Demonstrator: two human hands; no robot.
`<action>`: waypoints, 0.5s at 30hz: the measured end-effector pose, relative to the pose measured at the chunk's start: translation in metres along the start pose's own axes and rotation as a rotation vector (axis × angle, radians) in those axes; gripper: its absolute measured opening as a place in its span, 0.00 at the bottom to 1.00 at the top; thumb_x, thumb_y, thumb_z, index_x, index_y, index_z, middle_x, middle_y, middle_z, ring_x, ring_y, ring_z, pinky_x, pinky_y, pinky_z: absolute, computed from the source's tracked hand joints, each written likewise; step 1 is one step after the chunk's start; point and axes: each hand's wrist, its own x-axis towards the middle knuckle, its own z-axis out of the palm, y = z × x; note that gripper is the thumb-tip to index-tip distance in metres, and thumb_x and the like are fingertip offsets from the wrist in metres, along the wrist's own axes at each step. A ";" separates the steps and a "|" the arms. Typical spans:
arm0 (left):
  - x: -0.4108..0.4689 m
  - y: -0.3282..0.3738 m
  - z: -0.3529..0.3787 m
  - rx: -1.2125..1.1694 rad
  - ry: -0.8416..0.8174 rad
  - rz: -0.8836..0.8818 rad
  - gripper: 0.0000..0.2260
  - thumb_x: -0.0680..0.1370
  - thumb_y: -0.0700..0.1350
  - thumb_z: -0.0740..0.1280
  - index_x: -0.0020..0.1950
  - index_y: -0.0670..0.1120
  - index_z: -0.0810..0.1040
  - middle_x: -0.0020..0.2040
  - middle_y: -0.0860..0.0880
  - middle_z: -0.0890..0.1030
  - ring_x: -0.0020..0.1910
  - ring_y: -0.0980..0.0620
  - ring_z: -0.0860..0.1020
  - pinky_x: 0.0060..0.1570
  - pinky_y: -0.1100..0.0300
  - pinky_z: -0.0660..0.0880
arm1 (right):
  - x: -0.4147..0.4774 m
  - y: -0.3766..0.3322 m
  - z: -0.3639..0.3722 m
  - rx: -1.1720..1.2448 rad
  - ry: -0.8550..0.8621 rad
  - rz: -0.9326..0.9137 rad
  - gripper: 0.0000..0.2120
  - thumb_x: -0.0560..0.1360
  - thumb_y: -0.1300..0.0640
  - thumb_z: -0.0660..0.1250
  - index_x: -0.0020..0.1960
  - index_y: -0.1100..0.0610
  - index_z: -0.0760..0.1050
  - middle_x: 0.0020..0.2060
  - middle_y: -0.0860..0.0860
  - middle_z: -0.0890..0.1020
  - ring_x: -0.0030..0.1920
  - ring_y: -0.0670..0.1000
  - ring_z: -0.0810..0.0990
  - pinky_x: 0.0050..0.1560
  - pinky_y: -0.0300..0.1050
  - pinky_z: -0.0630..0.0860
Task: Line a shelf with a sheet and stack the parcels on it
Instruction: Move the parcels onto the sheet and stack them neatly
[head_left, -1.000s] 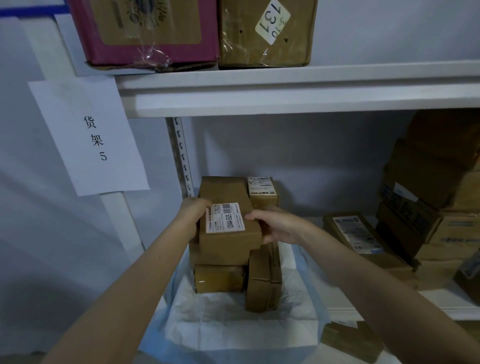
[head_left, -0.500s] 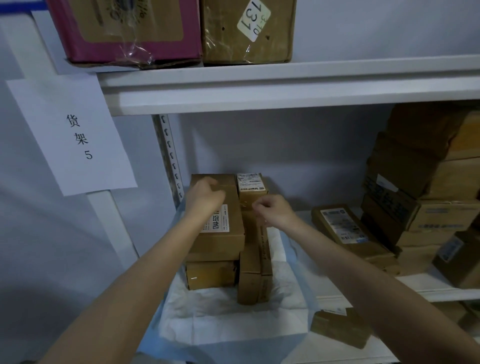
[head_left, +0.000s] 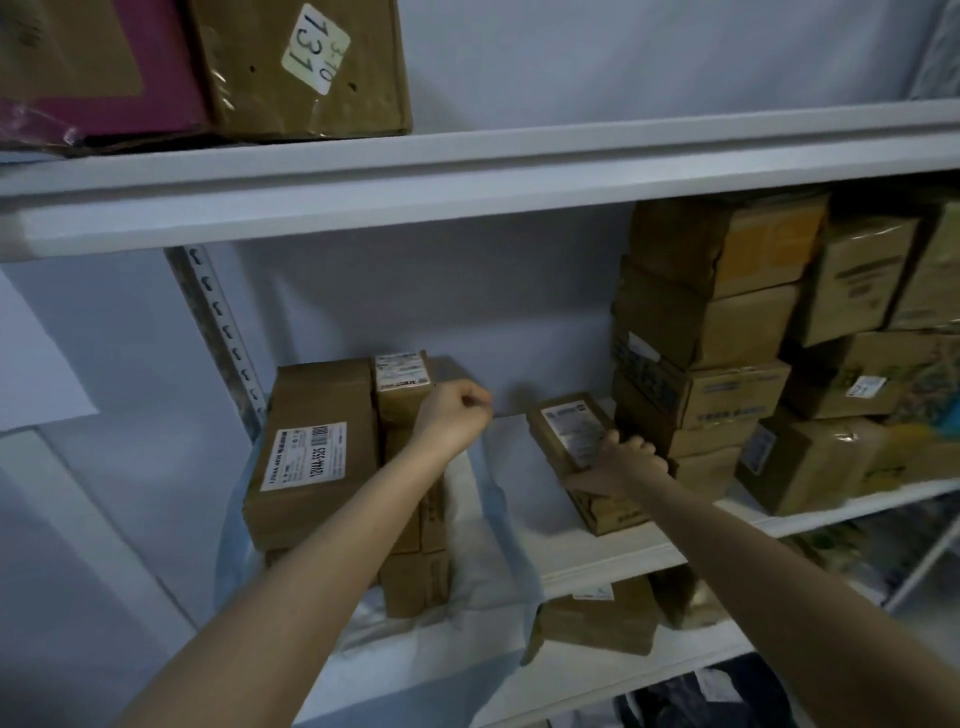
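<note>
The left hand (head_left: 451, 415) is curled into a loose fist with nothing seen in it. It hangs just in front of a small brown cardboard parcel (head_left: 400, 387) that tops the right column of the stack. Beside that parcel lies a larger, smooth-sided brown cardboard box (head_left: 311, 457) with a white barcode label on its upper face.

The stack stands at the left end of the white metal shelf (head_left: 597, 553) on a crinkled white sheet (head_left: 467, 603) with a pale blue edge, whose front drapes over the shelf lip.

The right hand (head_left: 615, 465) grips a flat brown cardboard parcel (head_left: 569, 426) bearing a white printed label, with the fingers curled over its right edge. This parcel is tilted, over the bare board just right of the sheet; whether it rests on the shelf cannot be told. Close on its right rises a pile of taped, creased cardboard cartons (head_left: 701, 322).

On the shelf above, a wrinkled brown carton (head_left: 311, 78) with a white sticker reading 131 stands against a magenta box (head_left: 104, 78).
</note>
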 end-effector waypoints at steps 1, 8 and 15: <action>-0.001 -0.001 0.004 0.003 -0.018 -0.009 0.09 0.76 0.38 0.66 0.54 0.44 0.81 0.54 0.46 0.82 0.56 0.49 0.78 0.57 0.60 0.71 | 0.000 0.001 0.002 -0.002 -0.011 0.002 0.56 0.65 0.28 0.66 0.78 0.56 0.44 0.74 0.62 0.55 0.73 0.65 0.56 0.70 0.59 0.61; -0.007 -0.010 0.013 -0.056 -0.033 -0.101 0.07 0.76 0.39 0.66 0.52 0.47 0.81 0.53 0.48 0.81 0.56 0.50 0.77 0.59 0.57 0.73 | -0.008 0.001 0.001 0.098 0.161 -0.032 0.48 0.64 0.33 0.69 0.74 0.54 0.54 0.69 0.61 0.62 0.69 0.64 0.62 0.67 0.58 0.62; -0.018 -0.003 0.019 -0.447 -0.090 -0.415 0.15 0.80 0.49 0.62 0.65 0.44 0.70 0.56 0.44 0.75 0.52 0.48 0.76 0.52 0.53 0.73 | -0.043 -0.006 -0.039 1.494 -0.573 -0.387 0.30 0.61 0.42 0.70 0.59 0.55 0.77 0.52 0.57 0.79 0.51 0.54 0.76 0.50 0.47 0.73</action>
